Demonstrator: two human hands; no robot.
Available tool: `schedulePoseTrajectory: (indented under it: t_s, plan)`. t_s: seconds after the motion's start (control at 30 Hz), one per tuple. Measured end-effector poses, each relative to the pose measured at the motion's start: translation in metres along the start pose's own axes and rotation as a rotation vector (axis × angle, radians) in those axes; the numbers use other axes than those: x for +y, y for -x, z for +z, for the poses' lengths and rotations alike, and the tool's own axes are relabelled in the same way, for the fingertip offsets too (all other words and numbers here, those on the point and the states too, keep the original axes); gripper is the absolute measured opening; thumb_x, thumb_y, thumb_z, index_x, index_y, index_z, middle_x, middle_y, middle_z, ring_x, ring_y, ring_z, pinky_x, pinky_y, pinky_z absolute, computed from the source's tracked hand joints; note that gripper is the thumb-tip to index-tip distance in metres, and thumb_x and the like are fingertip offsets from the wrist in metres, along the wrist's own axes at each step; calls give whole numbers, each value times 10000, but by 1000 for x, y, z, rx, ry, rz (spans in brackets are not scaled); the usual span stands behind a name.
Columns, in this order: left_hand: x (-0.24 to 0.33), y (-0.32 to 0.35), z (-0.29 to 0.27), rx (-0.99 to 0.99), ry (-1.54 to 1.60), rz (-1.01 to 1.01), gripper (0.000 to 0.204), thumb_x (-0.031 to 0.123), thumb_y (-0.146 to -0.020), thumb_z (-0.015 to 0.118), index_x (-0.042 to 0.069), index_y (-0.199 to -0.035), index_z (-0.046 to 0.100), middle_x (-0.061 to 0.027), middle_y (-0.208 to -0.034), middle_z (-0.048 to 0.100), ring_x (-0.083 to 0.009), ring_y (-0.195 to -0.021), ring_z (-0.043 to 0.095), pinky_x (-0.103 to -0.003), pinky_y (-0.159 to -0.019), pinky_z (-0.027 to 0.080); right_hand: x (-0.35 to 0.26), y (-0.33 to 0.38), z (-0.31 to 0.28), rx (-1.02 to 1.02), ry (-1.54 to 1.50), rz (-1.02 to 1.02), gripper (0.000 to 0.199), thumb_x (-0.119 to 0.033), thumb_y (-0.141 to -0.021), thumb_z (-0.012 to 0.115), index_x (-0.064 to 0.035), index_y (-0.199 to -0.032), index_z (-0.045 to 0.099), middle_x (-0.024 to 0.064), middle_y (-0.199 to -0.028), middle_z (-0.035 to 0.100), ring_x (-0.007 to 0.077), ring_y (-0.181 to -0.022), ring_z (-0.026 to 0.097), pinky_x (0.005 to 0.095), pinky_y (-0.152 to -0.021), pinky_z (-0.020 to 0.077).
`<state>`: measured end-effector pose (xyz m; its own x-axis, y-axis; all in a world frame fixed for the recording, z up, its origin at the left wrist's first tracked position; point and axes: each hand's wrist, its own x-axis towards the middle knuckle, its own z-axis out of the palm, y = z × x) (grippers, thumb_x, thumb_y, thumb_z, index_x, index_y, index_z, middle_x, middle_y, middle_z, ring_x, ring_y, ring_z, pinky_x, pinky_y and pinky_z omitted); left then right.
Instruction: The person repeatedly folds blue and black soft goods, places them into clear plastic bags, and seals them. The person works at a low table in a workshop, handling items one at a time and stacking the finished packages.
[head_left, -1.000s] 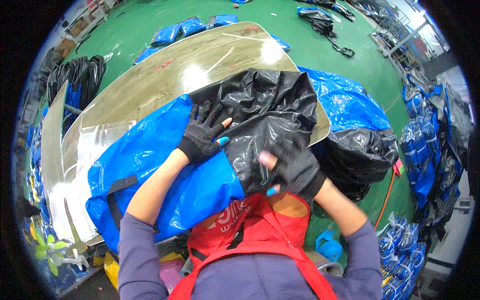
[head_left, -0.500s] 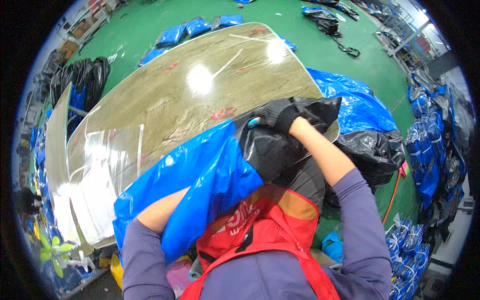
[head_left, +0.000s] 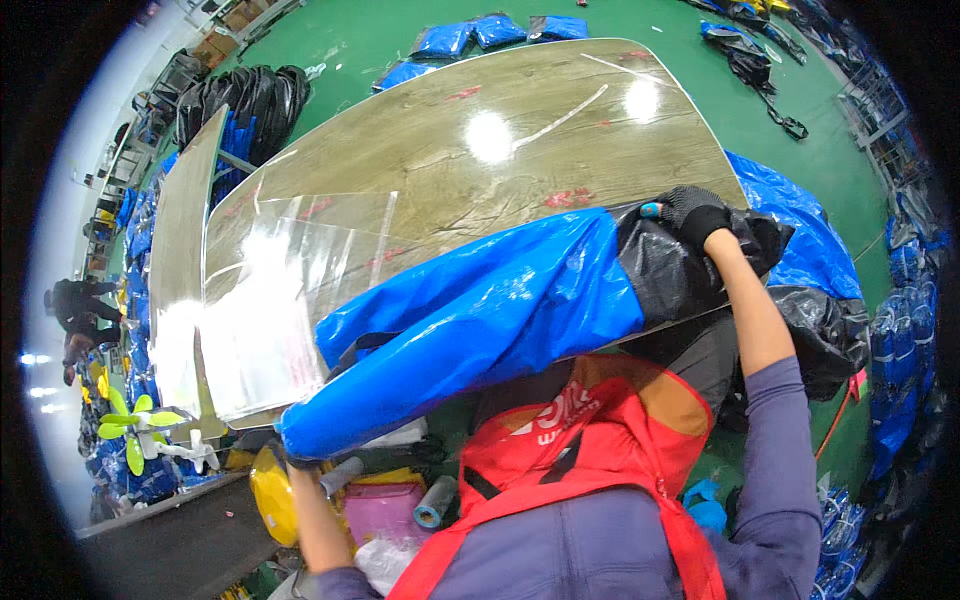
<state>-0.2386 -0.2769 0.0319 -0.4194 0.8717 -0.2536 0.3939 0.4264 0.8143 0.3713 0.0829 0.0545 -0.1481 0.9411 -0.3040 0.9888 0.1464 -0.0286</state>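
A glossy blue-and-black tarpaulin (head_left: 480, 300) stretches between my two hands along the near edge of the wood-patterned tabletop (head_left: 430, 160). At its black end, my right hand (head_left: 695, 215), in a dark knitted glove with a blue thumb tip, is closed on the bunched material and rests by the tabletop's right side. Off to the lower left, my left hand (head_left: 300, 462) is at the narrow blue end, mostly covered by it; the tarpaulin is drawn taut there. Clear plastic sheets (head_left: 270, 330) lie on the tabletop's left part, shining with glare.
More blue-and-black tarpaulin (head_left: 815, 320) hangs right of the table. A small green fan (head_left: 135, 425) stands at the left edge. Below are a pink box (head_left: 385, 515) and a yellow item (head_left: 272, 495). Blue packs (head_left: 445, 40) lie on the green floor; a person (head_left: 80, 315) is far left.
My left hand has moved down and left, pulling the blue end out long and straight. The right hand keeps its hold on the black part. The whole view has shifted leftward.
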Motion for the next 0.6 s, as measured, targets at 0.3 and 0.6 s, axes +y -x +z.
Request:
schedulePoseTrajectory:
  t_s: [0.3,0.6]
  plan:
    - [10,-30,63,455,189,199,428,375,-888,650,-16,-1060,624,-157,-1085,634,-222,-976,563,-402,-814,434,-3,16,-18,105,-51,1,576,-599,-883,433,-103,-989,706,188,-1020,664,379,-956,631,473,-867,470]
    - [135,-69,70,517,-1024,745,635,247,-837,589,63,-1415,404,-260,-1428,385,-410,-1330,352,-494,-1115,245,12,17,12,140,90,49,524,-563,-900,406,-143,-1007,702,166,-1030,674,343,-984,640,487,-846,484]
